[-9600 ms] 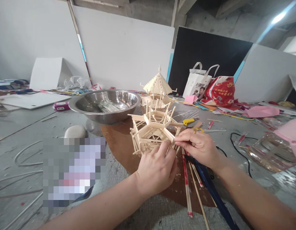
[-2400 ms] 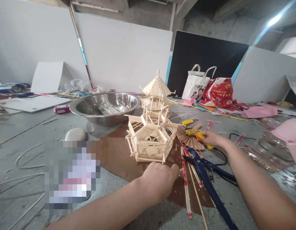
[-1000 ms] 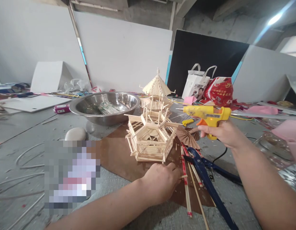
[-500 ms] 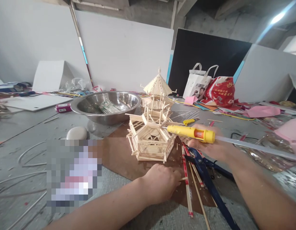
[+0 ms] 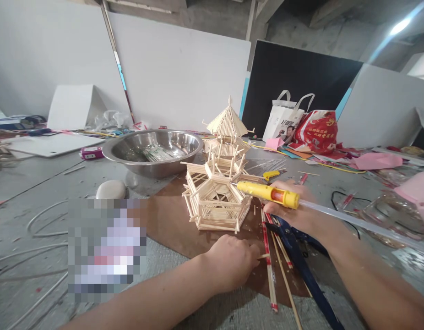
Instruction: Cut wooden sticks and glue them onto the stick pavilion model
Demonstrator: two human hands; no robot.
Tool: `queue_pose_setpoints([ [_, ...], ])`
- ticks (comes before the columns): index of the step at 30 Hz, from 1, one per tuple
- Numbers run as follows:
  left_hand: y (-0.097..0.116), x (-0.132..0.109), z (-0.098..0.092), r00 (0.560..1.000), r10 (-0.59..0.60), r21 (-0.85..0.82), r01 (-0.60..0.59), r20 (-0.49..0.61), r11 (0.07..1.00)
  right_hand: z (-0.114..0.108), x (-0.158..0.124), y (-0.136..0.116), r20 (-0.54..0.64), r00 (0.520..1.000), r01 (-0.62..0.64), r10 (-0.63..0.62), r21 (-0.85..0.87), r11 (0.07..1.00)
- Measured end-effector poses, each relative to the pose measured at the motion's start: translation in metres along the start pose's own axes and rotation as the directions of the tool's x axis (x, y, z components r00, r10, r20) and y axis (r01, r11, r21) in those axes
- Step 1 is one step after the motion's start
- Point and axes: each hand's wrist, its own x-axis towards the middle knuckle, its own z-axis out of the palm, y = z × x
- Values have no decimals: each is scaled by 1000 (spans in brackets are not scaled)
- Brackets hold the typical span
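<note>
My right hand [image 5: 294, 206] is wrapped round a yellow hot glue gun [image 5: 269, 193], a long clear glue stick [image 5: 339, 217] trailing from its back. The gun's nozzle is at the upper right rim of a hexagonal frame of wooden sticks [image 5: 219, 211]; whether it touches is too small to tell. In front of the frame, my left hand [image 5: 232, 261] is closed on a short wooden stick [image 5: 263, 256], only its end showing. Behind the frame rises a stick tower with a pointed roof [image 5: 228, 121]. Dark blue cutters [image 5: 297, 261] lie below my right hand.
Chopsticks in red-and-white wrappers [image 5: 269, 266] lie beside the cutters on a brown board [image 5: 167, 215]. A steel basin [image 5: 117, 156] holding packets stands at the back left. A white rounded object [image 5: 111, 189] and cables [image 5: 43, 247] are at left. Bags [image 5: 317, 133] stand at the back right.
My right hand has shifted the glue gun slightly left, its nozzle staying by the frame's rim. The left hand with the stick has hardly moved.
</note>
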Motion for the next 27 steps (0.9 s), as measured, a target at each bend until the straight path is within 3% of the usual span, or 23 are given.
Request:
queue_pose_setpoints([
  [27, 0, 0, 1, 999, 3, -22, -4, -40, 1000, 2, -1, -3, -40, 999, -30, 29, -41, 999],
])
